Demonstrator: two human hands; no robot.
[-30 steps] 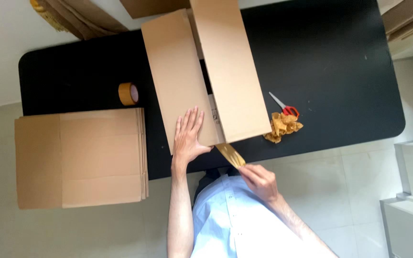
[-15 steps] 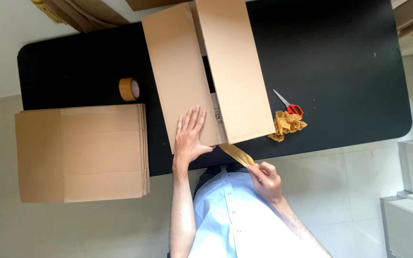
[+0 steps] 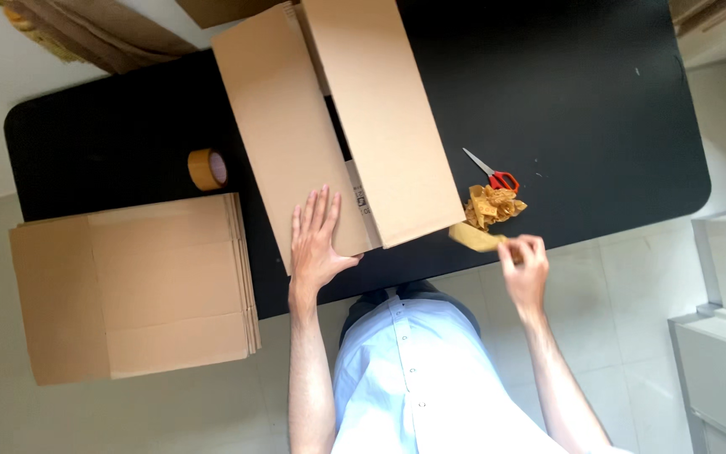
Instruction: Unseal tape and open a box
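Left hand (image 3: 317, 244) lies flat, fingers spread, palm down on the near end of the cardboard box (image 3: 338, 126), which sits folded across the middle of the black surface (image 3: 581, 92), its near end reaching toward the near edge. Right hand (image 3: 524, 269) is pinched shut on a strip of brown tape (image 3: 474, 239), held just off the near edge, right of the box's near corner; the strip looks blurred. Tape judged light, limp and sticky: likely to curl and cling to fingers, best held by the very end between thumb and forefinger. Box judged light but stiff, smooth-faced, apt to slide unless pressed down; flaps give the natural hold. A wad of crumpled tape (image 3: 492, 204) lies just beside the strip, red-handled scissors (image 3: 491, 172) touching or nearly touching it. Tape roll (image 3: 207, 169) stands left of the box. A stack of flat cardboard (image 3: 128, 286) overhangs the near left corner. Room: pale tiled floor, a white cabinet at right, more cardboard at top left.
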